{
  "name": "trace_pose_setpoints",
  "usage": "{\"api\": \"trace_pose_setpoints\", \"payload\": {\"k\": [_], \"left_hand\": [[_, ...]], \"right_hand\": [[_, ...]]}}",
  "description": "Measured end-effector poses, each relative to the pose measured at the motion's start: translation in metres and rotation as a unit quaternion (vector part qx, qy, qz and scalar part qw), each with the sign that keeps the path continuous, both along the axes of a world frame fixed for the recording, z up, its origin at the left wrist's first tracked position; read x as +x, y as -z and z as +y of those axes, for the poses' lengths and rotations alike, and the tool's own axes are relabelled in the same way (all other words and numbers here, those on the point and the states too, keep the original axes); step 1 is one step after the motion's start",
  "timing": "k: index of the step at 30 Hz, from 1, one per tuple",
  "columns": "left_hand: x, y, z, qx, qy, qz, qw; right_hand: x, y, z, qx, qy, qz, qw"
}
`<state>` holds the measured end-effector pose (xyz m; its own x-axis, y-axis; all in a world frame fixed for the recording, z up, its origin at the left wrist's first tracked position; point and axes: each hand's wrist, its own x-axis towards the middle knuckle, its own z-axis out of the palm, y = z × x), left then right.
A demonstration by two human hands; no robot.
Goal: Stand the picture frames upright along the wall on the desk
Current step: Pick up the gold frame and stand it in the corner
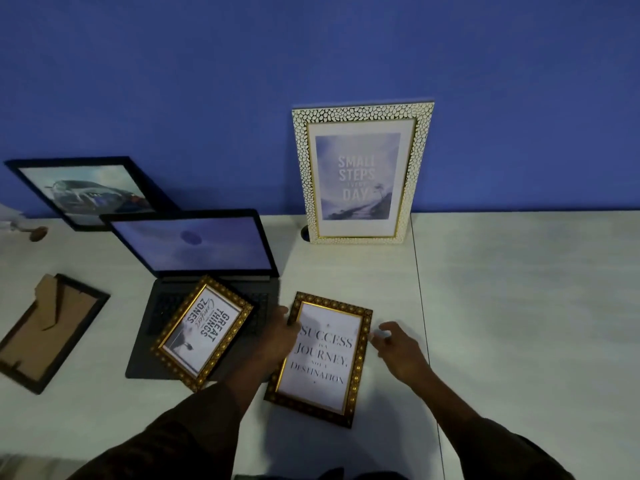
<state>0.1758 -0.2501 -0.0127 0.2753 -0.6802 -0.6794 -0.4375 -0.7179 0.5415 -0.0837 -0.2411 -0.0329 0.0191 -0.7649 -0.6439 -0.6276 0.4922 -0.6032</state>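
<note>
A gold-and-brown "Success is a journey" frame (320,358) lies flat on the white desk (519,306). My left hand (278,336) grips its upper left edge. My right hand (398,348) hovers open just beside its right edge, fingers spread. A second gold frame, "Great things" (204,332), lies tilted on the laptop's keyboard. A white pebbled "Small steps" frame (360,173) stands upright against the blue wall (311,46). A black frame with a car picture (91,190) leans at the wall on the left. A black frame (48,332) lies face down at the far left.
An open dark laptop (194,251) sits left of centre. A small brown object (37,233) rests near the left wall. A cable hole (305,233) shows beside the white frame's base. A seam (420,306) divides the desk from a bare white stretch on the right.
</note>
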Motion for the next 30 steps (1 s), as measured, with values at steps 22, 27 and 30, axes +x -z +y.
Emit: {"api": "trace_pose_setpoints", "payload": {"k": [22, 27, 30], "left_hand": [[0.003, -0.007, 0.033, 0.011, -0.053, 0.061, 0.997], [0.007, -0.029, 0.049, -0.025, -0.078, 0.072, 0.994], [0.022, -0.043, 0.063, -0.045, -0.104, 0.076, 0.991]], "right_hand": [[0.026, -0.001, 0.041, 0.116, 0.223, -0.169, 0.953], [0.026, 0.004, 0.045, 0.096, 0.232, -0.178, 0.952], [0.041, -0.011, 0.043, 0.084, 0.222, -0.212, 0.948]]}}
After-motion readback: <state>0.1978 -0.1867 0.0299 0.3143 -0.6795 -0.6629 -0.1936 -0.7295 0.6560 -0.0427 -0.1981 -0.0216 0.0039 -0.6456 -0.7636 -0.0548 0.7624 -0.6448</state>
